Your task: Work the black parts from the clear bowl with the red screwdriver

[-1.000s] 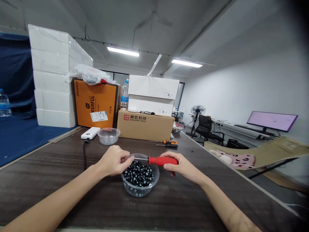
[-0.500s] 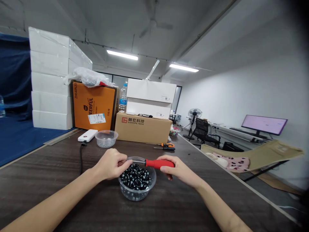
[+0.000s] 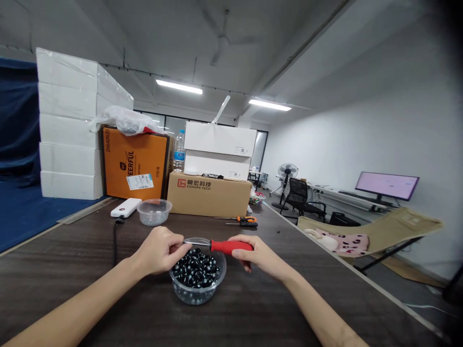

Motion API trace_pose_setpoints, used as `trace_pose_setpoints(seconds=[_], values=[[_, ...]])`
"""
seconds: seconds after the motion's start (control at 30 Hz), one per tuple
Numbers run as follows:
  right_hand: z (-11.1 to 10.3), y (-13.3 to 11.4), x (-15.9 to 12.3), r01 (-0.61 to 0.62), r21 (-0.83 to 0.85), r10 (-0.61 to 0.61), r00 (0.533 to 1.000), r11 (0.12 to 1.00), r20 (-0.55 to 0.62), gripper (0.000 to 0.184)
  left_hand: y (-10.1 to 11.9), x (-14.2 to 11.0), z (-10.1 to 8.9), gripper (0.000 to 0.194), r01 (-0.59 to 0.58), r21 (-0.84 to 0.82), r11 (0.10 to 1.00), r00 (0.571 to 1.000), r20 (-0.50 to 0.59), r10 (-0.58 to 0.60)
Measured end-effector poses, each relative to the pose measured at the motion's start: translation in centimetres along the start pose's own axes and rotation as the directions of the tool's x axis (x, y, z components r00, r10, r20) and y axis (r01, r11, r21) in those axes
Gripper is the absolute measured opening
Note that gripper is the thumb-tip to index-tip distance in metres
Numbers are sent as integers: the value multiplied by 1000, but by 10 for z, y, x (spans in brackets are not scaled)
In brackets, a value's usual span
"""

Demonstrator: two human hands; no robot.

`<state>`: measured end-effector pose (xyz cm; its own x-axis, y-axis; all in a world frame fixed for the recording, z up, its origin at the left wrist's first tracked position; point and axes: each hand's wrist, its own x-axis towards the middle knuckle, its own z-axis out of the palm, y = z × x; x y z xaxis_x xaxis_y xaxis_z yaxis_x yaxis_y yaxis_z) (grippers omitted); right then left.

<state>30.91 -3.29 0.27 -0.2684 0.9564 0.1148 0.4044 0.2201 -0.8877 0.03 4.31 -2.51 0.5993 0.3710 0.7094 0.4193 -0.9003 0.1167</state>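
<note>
My right hand (image 3: 255,253) is wrapped around the red handle of a screwdriver (image 3: 231,246). The screwdriver's metal shaft points left, nearly level, over the far rim of a clear plastic bowl (image 3: 197,298). At the shaft's tip, my left hand (image 3: 162,248) is closed in a pinch; whatever lies between its thumb and finger is hidden. Many small, glossy black pieces (image 3: 197,270) with shiny silvery spots fill the bowl below both hands; their exact kind is unclear.
Behind my left hand stands another clear bowl (image 3: 155,212) with small pieces at its bottom, beside a white power bank (image 3: 126,207) with a black cable. Two screwdrivers (image 3: 246,221) lie in front of a cardboard box (image 3: 210,195). An orange box (image 3: 133,164) stands at the back left.
The whole view has shifted slightly, so everything appears a little further left and lower. Both hands keep their hold, with the screwdriver in nearly the same pose over the bowl.
</note>
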Motion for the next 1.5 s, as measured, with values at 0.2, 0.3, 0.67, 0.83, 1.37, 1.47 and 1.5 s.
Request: trace_pose_setpoints(seconds=[0.2,0.3,0.67,0.83,1.37,1.47,1.5], values=[[0,0,0,15,-29,-15,1000,999,-8,47,0,0,1,48,-7,6,1000,1000,-17,7],[0,1,0,17,-49,-17,1000,999,-3,49,2,0,0,46,-12,8,1000,1000,-26,13],[1,-1,1,34,-139,-39,999,990,-36,49,3,1,0,45,-20,12,1000,999,-33,20],[1,-8,0,44,-196,-57,997,980,-57,43,5,2,-1,45,-5,12,1000,1000,-28,6],[2,-16,-9,91,-244,-178,914,966,-364,47,11,4,-15,6,132,-113,985,989,78,-124],[0,-14,-8,107,-285,-243,831,952,-501,47,10,6,-14,18,201,-148,968,979,75,-192],[0,-14,-8,111,-299,-262,802,948,-536,47,9,6,-12,23,233,-160,959,972,77,-223]])
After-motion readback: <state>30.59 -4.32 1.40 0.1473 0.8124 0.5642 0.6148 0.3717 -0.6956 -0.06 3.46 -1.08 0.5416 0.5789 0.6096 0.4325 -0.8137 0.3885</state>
